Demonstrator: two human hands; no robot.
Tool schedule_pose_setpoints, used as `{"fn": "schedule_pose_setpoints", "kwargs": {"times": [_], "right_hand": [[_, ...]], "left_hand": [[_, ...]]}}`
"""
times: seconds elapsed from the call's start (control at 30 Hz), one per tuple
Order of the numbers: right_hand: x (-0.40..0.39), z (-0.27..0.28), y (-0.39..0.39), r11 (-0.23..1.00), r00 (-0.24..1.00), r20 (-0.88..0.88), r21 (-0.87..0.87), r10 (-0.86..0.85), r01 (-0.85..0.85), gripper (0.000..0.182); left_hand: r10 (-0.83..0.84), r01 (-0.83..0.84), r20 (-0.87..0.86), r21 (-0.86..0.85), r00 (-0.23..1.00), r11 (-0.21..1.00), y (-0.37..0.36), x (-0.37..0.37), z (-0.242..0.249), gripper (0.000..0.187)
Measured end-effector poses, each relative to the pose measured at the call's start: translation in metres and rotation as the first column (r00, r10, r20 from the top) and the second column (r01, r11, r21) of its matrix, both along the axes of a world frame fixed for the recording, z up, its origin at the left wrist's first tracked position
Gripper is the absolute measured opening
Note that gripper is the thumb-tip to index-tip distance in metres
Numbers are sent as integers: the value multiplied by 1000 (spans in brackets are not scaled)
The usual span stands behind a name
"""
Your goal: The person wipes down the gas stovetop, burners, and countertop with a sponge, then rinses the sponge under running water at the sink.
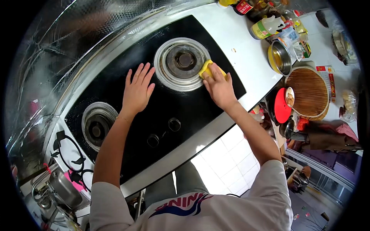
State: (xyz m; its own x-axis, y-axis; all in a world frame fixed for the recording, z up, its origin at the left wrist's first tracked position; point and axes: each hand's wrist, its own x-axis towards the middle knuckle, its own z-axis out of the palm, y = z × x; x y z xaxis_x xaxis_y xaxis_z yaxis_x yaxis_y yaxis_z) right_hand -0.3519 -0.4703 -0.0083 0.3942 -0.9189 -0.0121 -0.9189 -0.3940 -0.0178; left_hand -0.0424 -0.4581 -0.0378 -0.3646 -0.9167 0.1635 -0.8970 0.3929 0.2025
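Note:
My right hand [220, 87] presses a folded yellow cloth [207, 68] against the right rim of the far burner [165, 79], a round steel ring with a dark centre. Flat on the black glass cooktop [169, 104], just left of that burner, rests my left hand [137, 90] with its fingers stretched out and nothing in it. The second burner [99, 109] lies at the left, partly covered by my left forearm. Two control knobs [174, 124] stand near the cooktop's front edge.
Black pan supports [71, 152] lie left of the cooktop, near a steel sink [63, 188]. Bottles [266, 27], a metal bowl [281, 57], a round woven tray [307, 92] and a red lid [282, 106] stand at the right. Foil sheeting [88, 42] lines the back.

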Motion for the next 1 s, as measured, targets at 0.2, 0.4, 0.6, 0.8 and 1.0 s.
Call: {"fn": "schedule_pose_setpoints", "kwargs": {"times": [0.2,0.4,0.6,0.8,1.0], "right_hand": [[-22,-11,-67,993,983,-156,-54,93,-103,37],[-10,-11,-100,991,990,44,26,133,-134,35],[-12,4,-17,999,999,42,21,27,-28,33],[-15,19,-81,990,978,-153,14,142,-142,36],[10,8,-157,953,961,71,132,266,-273,35]], "left_hand": [[-10,11,-36,21,999,1000,-1,1,3,49],[-22,23,-43,9,999,1000,-1,2,2,49],[-9,10,-52,21,999,1000,-1,2,4,49],[11,-8,-58,46,998,999,-1,1,5,50],[28,-23,-92,64,995,998,-2,1,5,50]]}}
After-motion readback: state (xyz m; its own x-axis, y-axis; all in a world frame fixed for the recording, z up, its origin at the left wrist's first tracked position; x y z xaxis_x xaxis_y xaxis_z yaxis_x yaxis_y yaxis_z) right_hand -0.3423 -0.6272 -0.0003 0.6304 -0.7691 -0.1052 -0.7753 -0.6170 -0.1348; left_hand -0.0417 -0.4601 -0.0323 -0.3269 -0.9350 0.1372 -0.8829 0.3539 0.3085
